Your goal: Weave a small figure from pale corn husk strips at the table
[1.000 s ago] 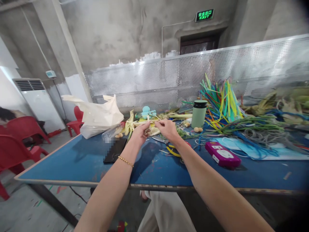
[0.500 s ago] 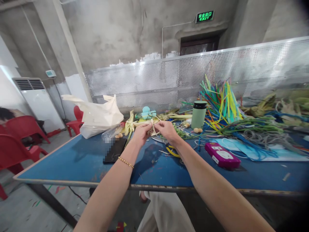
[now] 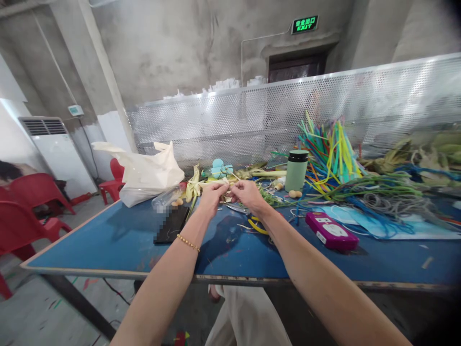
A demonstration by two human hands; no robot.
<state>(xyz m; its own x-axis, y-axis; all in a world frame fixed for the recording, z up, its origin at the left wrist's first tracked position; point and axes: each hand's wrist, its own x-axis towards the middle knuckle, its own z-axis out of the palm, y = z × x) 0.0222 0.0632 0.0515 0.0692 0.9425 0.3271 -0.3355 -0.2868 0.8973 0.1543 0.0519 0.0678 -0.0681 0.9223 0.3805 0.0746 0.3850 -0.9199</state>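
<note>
My left hand [image 3: 211, 195] and my right hand [image 3: 245, 194] meet over the middle of the blue table [image 3: 108, 240], fingertips nearly touching. Both pinch a small pale husk piece [image 3: 226, 194] between them, held a little above the tabletop. A gold bead bracelet sits on my left wrist. Pale corn husks [image 3: 196, 185] lie just behind the hands. Yellow strips [image 3: 256, 225] lie on the table under my right wrist.
A black phone [image 3: 172, 224] lies left of my arms, a cream bag [image 3: 144, 173] behind it. A green bottle [image 3: 297, 169], coloured strips [image 3: 329, 149], tangled cords [image 3: 382, 197] and a magenta device [image 3: 332, 231] fill the right. Red chairs [image 3: 25, 211] stand at left.
My hands were apart, stretching the husk piece; they have come together and now pinch it close at the same spot.
</note>
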